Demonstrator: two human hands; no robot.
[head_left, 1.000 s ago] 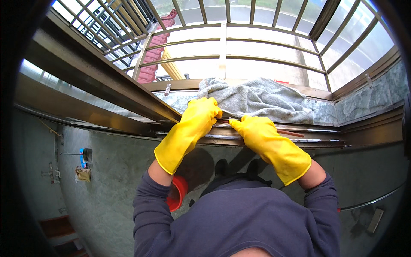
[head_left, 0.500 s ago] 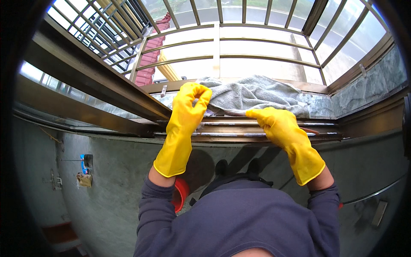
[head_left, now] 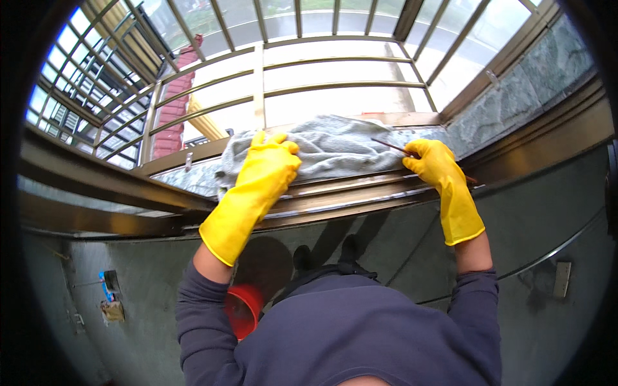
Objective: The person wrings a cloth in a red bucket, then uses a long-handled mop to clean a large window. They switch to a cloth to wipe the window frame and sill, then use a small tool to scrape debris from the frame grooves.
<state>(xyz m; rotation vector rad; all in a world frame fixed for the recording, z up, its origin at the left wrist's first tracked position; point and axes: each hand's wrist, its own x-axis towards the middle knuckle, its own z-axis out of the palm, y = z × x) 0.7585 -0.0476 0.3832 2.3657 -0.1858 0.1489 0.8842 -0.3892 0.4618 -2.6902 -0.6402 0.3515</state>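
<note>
A crumpled grey cloth lies along the window sill just beyond the sliding-window tracks. My left hand, in a yellow rubber glove, is on the cloth's left part with fingers curled into it. My right hand, gloved alike, grips a thin dark reddish-brown stick near the cloth's right end. One end of the stick points left over the cloth; the other shows behind my wrist. Its exact kind is not clear.
Metal window bars stand beyond the sill. At left is a sliding window frame. A red bucket stands on the floor by my left side. A flat bar-shaped object lies at right, and small items lie far left.
The whole view has shifted. My left hand has moved right relative to the window, onto the cloth. My right hand has lifted off the tracks, and the stick's tip now shows above the cloth.
</note>
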